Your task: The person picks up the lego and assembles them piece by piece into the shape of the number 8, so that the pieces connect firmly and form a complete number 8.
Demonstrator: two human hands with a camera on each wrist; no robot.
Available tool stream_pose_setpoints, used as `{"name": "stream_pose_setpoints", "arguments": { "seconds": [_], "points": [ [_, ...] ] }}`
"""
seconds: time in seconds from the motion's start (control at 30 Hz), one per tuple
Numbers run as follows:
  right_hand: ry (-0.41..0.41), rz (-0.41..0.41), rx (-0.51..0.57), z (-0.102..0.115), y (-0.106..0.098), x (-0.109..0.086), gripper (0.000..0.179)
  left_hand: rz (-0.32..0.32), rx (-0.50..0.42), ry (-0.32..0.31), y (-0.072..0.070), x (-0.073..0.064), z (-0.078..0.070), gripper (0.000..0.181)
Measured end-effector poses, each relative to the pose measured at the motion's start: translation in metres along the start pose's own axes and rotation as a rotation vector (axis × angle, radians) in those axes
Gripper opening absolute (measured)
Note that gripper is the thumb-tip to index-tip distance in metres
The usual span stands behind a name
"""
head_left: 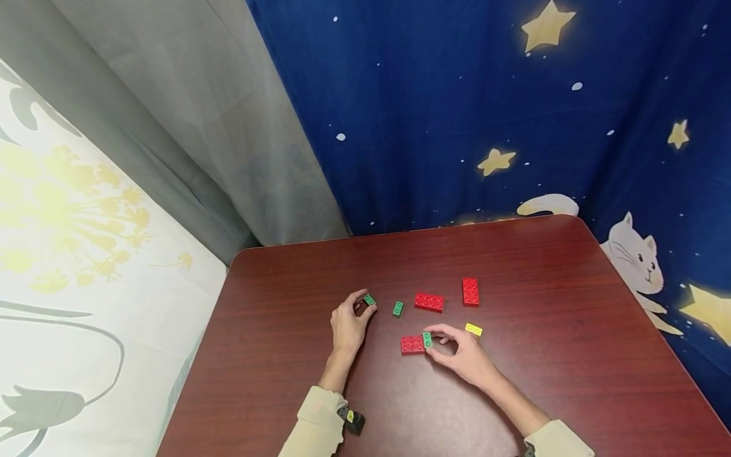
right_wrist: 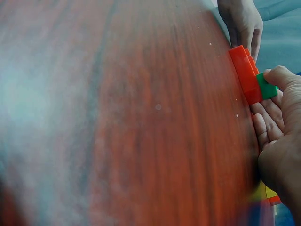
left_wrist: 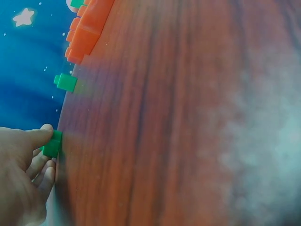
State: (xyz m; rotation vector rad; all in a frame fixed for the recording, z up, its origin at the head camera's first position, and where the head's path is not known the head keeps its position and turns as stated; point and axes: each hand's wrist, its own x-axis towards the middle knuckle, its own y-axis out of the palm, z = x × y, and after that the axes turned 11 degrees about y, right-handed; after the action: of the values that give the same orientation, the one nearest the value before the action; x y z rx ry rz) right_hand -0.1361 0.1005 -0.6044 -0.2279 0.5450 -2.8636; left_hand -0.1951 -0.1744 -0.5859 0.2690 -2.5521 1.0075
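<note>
In the head view my left hand (head_left: 348, 327) pinches a small green toy building brick (head_left: 370, 299) between thumb and fingers, at the left of the bricks. The left wrist view shows the same green brick (left_wrist: 52, 145) at the fingertips. My right hand (head_left: 467, 357) pinches another small green brick (head_left: 428, 340) by its two ends. That brick is at the right end of a long red brick (head_left: 411, 345), on its studded side, as the right wrist view shows with the green brick (right_wrist: 266, 86) and the red brick (right_wrist: 245, 75).
A third small green brick (head_left: 398, 309) stands between the hands. Behind it are a red brick (head_left: 429, 302) and an upright-lying red brick (head_left: 471, 292). A yellow brick (head_left: 473, 329) lies just beyond my right hand. Curtains (head_left: 457, 114) hang behind the brown table (head_left: 274, 355).
</note>
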Motion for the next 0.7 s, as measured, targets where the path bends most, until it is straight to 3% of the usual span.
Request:
{"name": "stream_pose_setpoints", "arguments": {
  "seconds": [0.17, 0.4, 0.7],
  "points": [
    [0.005, 0.002, 0.003, -0.001, 0.000, 0.000, 0.038, 0.027, -0.010, -0.015, -0.002, -0.002, -0.001, 0.040],
    [0.007, 0.006, 0.004, 0.000, 0.000, 0.000, 0.037, 0.069, -0.107, -0.031, -0.006, -0.009, -0.005, 0.040],
    [0.009, 0.006, 0.011, -0.001, 0.000, -0.001, 0.037, 0.144, -0.168, 0.027, -0.016, -0.017, -0.017, 0.041]
  ]
}}
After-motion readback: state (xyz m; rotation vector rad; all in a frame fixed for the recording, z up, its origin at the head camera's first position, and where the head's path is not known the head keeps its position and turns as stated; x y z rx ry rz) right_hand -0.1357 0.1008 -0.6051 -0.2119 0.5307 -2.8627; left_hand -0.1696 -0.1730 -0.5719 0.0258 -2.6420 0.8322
